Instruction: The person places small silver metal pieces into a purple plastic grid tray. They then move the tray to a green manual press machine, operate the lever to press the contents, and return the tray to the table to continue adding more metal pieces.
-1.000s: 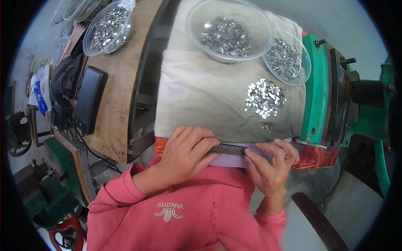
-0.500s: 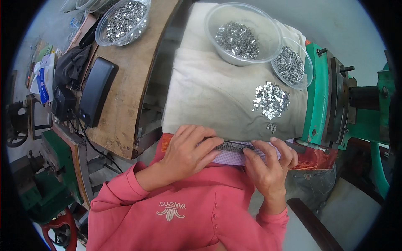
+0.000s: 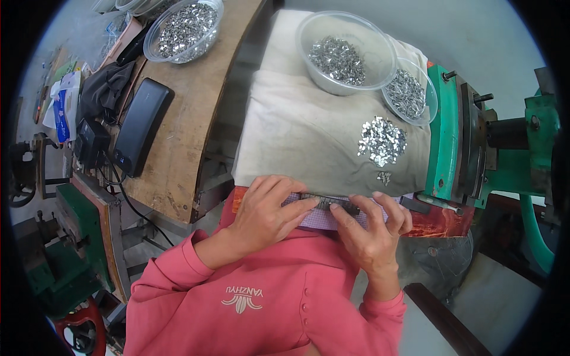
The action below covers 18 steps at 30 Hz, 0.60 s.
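Observation:
A narrow dark metal bar with a row of fine slots or teeth (image 3: 323,202) lies crosswise at the near edge of the cloth. My left hand (image 3: 267,207) grips its left part, thumb pressed on the top. From the other side my right hand (image 3: 371,228) holds it, thumb and fingers bent over its right part. Both thumbs are close together, and my fingers hide the bar's ends. Under it is a lilac checked cloth (image 3: 320,221). Beyond my right hand lie a loose pile of small shiny metal pieces (image 3: 382,141) and a tiny heap of them (image 3: 384,177).
On the pale cloth (image 3: 285,118) stand a large clear tub of metal pieces (image 3: 337,60) and a smaller tub of thin metal parts (image 3: 407,95). A green machine (image 3: 444,136) borders the right. A wooden table at left carries another filled tub (image 3: 187,32) and a black power bank (image 3: 142,127).
My right hand has slid left along the bar, bringing its thumb nearer to my left thumb. My left hand keeps its hold. The view has shifted slightly.

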Tool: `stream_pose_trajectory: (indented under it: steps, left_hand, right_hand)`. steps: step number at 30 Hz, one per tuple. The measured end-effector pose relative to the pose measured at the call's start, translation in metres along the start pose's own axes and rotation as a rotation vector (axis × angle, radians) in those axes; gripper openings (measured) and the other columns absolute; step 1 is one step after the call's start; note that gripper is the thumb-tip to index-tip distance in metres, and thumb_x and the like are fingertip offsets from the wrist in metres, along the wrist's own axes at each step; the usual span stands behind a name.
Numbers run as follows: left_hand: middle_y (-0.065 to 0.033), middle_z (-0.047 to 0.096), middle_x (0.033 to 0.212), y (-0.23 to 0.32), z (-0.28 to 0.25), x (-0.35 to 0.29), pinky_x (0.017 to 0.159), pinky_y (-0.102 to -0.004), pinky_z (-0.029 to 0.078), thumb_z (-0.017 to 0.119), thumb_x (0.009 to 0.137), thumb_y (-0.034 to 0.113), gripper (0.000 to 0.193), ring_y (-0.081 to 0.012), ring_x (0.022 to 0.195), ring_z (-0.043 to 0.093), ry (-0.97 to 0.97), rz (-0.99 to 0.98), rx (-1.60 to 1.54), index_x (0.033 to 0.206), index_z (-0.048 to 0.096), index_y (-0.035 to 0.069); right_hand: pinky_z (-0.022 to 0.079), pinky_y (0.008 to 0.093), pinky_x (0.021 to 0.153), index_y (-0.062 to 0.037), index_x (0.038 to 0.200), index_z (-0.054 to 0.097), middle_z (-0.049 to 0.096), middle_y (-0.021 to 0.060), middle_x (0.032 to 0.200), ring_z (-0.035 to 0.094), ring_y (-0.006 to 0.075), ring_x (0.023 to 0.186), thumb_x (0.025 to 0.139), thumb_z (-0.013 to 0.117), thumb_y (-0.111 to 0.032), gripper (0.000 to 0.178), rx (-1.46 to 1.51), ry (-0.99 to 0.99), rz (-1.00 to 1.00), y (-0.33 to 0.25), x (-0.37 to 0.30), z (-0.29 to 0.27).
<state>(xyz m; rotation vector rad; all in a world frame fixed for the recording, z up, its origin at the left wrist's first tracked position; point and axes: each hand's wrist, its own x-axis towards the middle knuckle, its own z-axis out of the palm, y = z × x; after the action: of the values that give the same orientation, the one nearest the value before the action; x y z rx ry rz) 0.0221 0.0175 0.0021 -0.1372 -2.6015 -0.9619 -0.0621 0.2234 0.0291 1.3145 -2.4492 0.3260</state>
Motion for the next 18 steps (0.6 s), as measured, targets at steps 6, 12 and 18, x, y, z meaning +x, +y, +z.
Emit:
stream_pose_trajectory:
  steps: [6, 12, 18]
  left_hand:
    - [-0.0065, 0.065, 0.105, -0.002, -0.002, -0.004, 0.08, -0.037, 0.047, 0.083, 0.07, 0.009, 0.042, -0.0253, 0.094, 0.062, 0.03, -0.068, -0.078, 0.11, 0.071, 0.009]
    - [-0.0093, 0.064, 0.108, -0.007, -0.005, -0.006, 0.081, -0.0376, 0.048, 0.084, 0.069, 0.009, 0.044, -0.0272, 0.095, 0.062, 0.014, -0.05, -0.048, 0.11, 0.069, 0.008]
    - [-0.009, 0.062, 0.115, -0.004, -0.007, -0.003, 0.086, -0.0385, 0.047, 0.081, 0.073, 0.016, 0.048, -0.0263, 0.101, 0.062, -0.083, 0.081, 0.073, 0.12, 0.069, 0.014]
  right_hand:
    - [0.028, 0.0386, 0.097, -0.0281, 0.097, 0.078, 0.066, -0.0079, 0.107, 0.048, 0.0208, 0.116, 0.069, 0.082, -0.018, 0.03, 0.01, 0.031, 0.143, 0.01, -0.013, -0.006]
    - [0.028, 0.0401, 0.098, -0.025, 0.1, 0.078, 0.066, -0.0061, 0.105, 0.05, 0.0236, 0.114, 0.073, 0.082, -0.02, 0.028, 0.054, 0.036, 0.277, 0.016, -0.03, -0.005]
    - [0.029, 0.0407, 0.097, -0.0236, 0.102, 0.078, 0.065, -0.0047, 0.104, 0.051, 0.0243, 0.11, 0.074, 0.082, -0.021, 0.029, 0.103, 0.038, 0.297, 0.014, -0.033, 0.001]
